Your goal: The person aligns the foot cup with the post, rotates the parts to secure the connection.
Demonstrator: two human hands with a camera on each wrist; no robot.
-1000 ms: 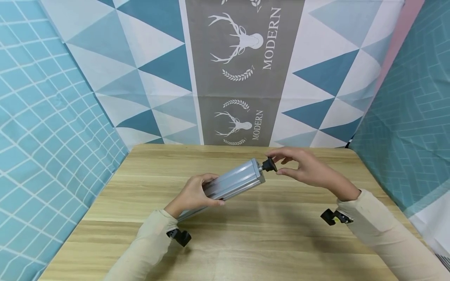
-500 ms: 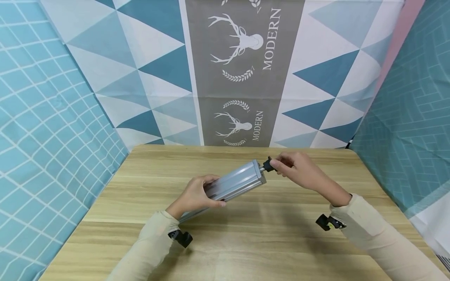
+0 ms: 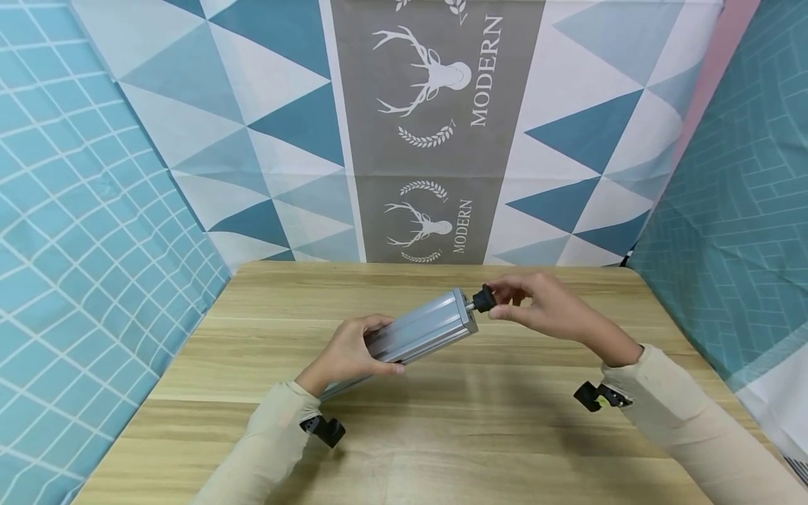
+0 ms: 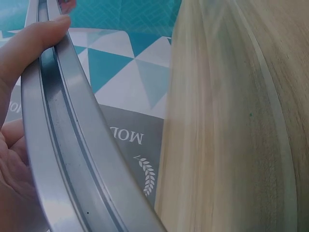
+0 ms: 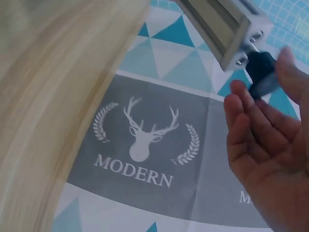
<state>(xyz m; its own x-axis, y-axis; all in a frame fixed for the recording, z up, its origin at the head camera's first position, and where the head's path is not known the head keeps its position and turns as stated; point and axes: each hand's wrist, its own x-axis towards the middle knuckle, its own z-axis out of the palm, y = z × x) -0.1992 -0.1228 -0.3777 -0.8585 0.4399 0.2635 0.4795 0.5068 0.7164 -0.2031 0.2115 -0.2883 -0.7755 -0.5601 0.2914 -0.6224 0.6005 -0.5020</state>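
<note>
My left hand [image 3: 353,351] grips a silver aluminium profile [image 3: 423,326] around its middle, holding it tilted above the table with the far end raised to the right. In the left wrist view, the thumb lies across the grooved face of the profile [image 4: 72,125]. A black levelling foot [image 3: 483,299] sticks out of the raised end on a short metal stem. My right hand [image 3: 536,305] has thumb and fingertips around the flared rim of this foot. The right wrist view shows the foot [image 5: 260,72] between thumb and fingers, slightly blurred.
A wood-grain table [image 3: 442,435] lies beneath both hands. Behind it hangs a patterned cloth [image 3: 429,147] with deer heads and triangles. Blue tiled sheets [image 3: 82,210] flank the table on both sides. A black camera mount sits on each wrist.
My right hand's fingers closed over the foot half a second ago, then drew back and spread around its rim. The left hand and profile have barely moved.
</note>
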